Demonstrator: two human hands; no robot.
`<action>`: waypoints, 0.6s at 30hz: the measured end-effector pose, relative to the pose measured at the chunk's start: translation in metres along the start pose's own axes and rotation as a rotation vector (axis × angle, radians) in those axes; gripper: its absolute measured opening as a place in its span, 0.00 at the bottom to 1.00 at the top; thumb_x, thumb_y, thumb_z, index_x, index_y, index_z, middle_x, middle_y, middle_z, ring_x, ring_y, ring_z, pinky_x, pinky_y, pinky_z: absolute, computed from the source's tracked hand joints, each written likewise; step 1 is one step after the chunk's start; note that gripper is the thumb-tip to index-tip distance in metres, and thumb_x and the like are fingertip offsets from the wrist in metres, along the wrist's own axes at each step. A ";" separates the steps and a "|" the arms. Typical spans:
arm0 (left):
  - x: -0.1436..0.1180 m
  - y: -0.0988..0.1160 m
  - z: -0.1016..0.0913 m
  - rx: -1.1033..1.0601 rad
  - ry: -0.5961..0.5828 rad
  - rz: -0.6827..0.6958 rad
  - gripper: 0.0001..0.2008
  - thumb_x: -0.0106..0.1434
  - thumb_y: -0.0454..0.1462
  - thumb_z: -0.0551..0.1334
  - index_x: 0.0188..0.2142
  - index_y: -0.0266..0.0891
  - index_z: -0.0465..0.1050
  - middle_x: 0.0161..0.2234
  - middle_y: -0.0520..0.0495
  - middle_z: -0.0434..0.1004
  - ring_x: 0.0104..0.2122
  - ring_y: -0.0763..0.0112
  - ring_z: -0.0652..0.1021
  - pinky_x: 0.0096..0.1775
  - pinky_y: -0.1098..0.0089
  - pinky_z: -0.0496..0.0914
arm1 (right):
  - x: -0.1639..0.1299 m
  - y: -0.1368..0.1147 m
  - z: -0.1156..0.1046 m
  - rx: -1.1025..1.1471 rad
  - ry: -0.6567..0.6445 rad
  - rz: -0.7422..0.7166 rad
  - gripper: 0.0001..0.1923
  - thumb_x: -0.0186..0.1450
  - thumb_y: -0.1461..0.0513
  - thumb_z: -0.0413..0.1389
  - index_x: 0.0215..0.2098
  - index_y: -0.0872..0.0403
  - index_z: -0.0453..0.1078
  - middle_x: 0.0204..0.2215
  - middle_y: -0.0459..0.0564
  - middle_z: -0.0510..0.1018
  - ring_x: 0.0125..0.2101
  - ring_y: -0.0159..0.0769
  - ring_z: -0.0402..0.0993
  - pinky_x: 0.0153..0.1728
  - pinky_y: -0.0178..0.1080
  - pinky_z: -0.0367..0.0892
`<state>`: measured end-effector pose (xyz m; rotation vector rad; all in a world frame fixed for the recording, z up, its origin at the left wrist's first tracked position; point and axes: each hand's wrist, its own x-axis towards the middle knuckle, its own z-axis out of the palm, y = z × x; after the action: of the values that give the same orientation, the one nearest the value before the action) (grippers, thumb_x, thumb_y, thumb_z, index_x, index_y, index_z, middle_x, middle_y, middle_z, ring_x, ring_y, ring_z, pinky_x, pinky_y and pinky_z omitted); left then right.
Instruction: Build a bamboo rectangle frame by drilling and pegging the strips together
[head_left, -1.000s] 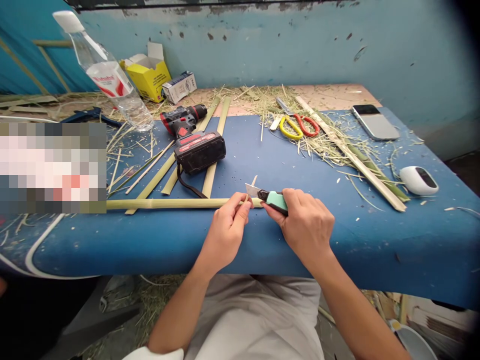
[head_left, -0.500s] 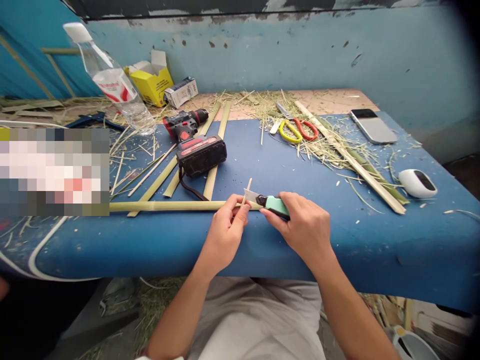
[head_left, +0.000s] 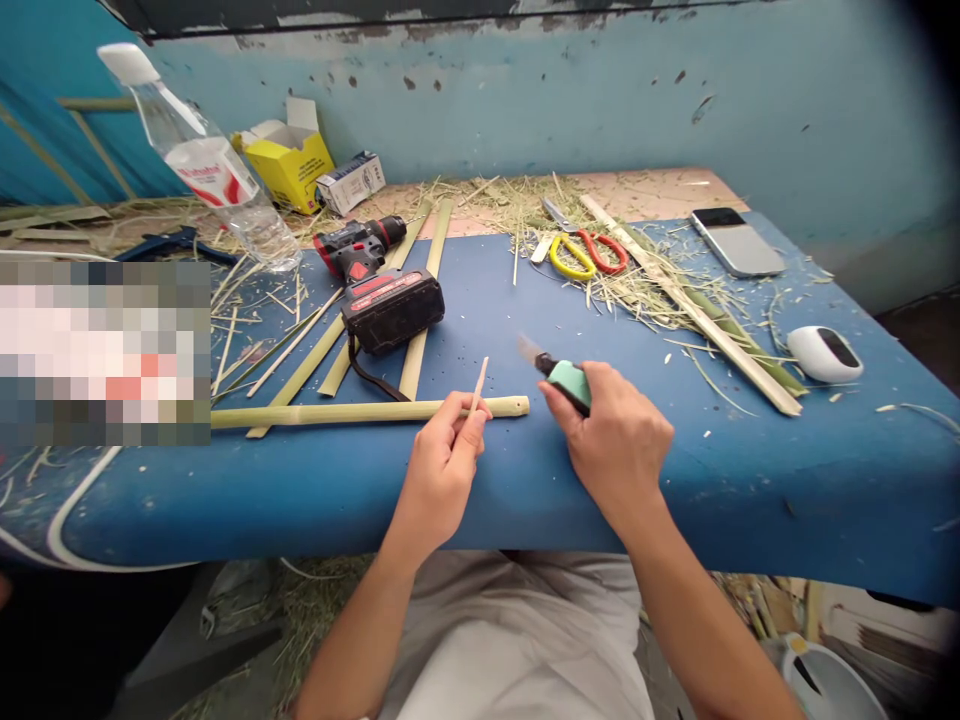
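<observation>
Between thumb and fingers my left hand (head_left: 444, 455) pinches a thin bamboo sliver (head_left: 480, 380), its tip pointing up and away from me. Just behind that hand, a long bamboo strip (head_left: 360, 411) lies across the blue table, with a small hole near its right end. My right hand (head_left: 621, 430) is wrapped round the handle of a mint-green utility knife (head_left: 570, 382). The knife's blade is blurred, points up and left, and stands apart from the sliver. A cordless drill (head_left: 375, 280) rests on more bamboo strips beyond my left hand.
Scissors (head_left: 585, 255) with yellow and red handles lie among shavings near split bamboo lengths (head_left: 697, 310). A phone (head_left: 736, 242) and a white rounded device (head_left: 825, 354) are at right. At back left are a water bottle (head_left: 217, 180) and a yellow box (head_left: 291, 165). A pixelated patch covers the left.
My right hand has drawn the knife rightward, away from the sliver, uncovering the bamboo strip's right end. My left hand keeps hold of the sliver. The view has shifted slightly.
</observation>
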<state>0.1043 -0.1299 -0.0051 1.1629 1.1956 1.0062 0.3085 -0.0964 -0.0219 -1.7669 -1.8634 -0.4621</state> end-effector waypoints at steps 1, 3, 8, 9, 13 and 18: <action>0.001 -0.001 0.000 -0.017 0.006 -0.003 0.18 0.75 0.54 0.58 0.45 0.43 0.69 0.24 0.59 0.56 0.20 0.77 0.53 0.22 0.74 0.51 | -0.001 0.000 0.000 0.029 0.020 -0.023 0.26 0.76 0.40 0.50 0.43 0.52 0.73 0.32 0.50 0.80 0.31 0.38 0.72 0.32 0.40 0.53; 0.004 -0.001 0.000 -0.033 0.012 -0.009 0.18 0.75 0.54 0.59 0.45 0.42 0.69 0.24 0.59 0.56 0.20 0.78 0.53 0.22 0.74 0.51 | -0.003 -0.001 -0.001 0.081 0.044 -0.071 0.25 0.76 0.40 0.51 0.44 0.52 0.72 0.33 0.50 0.81 0.32 0.38 0.74 0.34 0.39 0.55; 0.005 -0.001 0.000 -0.047 -0.019 -0.018 0.18 0.76 0.54 0.58 0.45 0.42 0.71 0.25 0.59 0.56 0.20 0.80 0.52 0.22 0.75 0.51 | -0.004 -0.001 -0.005 0.172 -0.033 -0.300 0.24 0.77 0.41 0.51 0.42 0.53 0.72 0.32 0.49 0.81 0.30 0.36 0.72 0.34 0.40 0.56; 0.004 -0.001 0.000 -0.050 -0.024 -0.024 0.18 0.76 0.54 0.58 0.45 0.42 0.71 0.25 0.59 0.56 0.20 0.80 0.52 0.22 0.75 0.51 | -0.003 -0.001 -0.005 0.181 -0.048 -0.322 0.25 0.77 0.41 0.51 0.41 0.53 0.72 0.32 0.49 0.81 0.30 0.36 0.71 0.34 0.40 0.56; 0.001 0.000 -0.001 -0.093 -0.045 -0.051 0.19 0.76 0.54 0.59 0.45 0.41 0.71 0.24 0.59 0.53 0.20 0.81 0.52 0.21 0.76 0.49 | 0.000 -0.003 -0.003 0.140 -0.073 -0.277 0.25 0.76 0.41 0.51 0.40 0.52 0.73 0.31 0.48 0.80 0.30 0.36 0.71 0.34 0.40 0.54; 0.001 0.003 -0.003 -0.224 -0.103 -0.098 0.19 0.74 0.54 0.61 0.41 0.40 0.69 0.23 0.61 0.49 0.19 0.81 0.49 0.20 0.78 0.47 | 0.000 0.000 0.000 0.046 0.000 -0.045 0.28 0.76 0.39 0.49 0.41 0.52 0.73 0.29 0.48 0.79 0.28 0.37 0.71 0.31 0.40 0.52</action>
<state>0.1010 -0.1285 -0.0018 0.9590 1.0203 0.9672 0.3084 -0.0966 -0.0215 -1.6982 -1.9018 -0.4321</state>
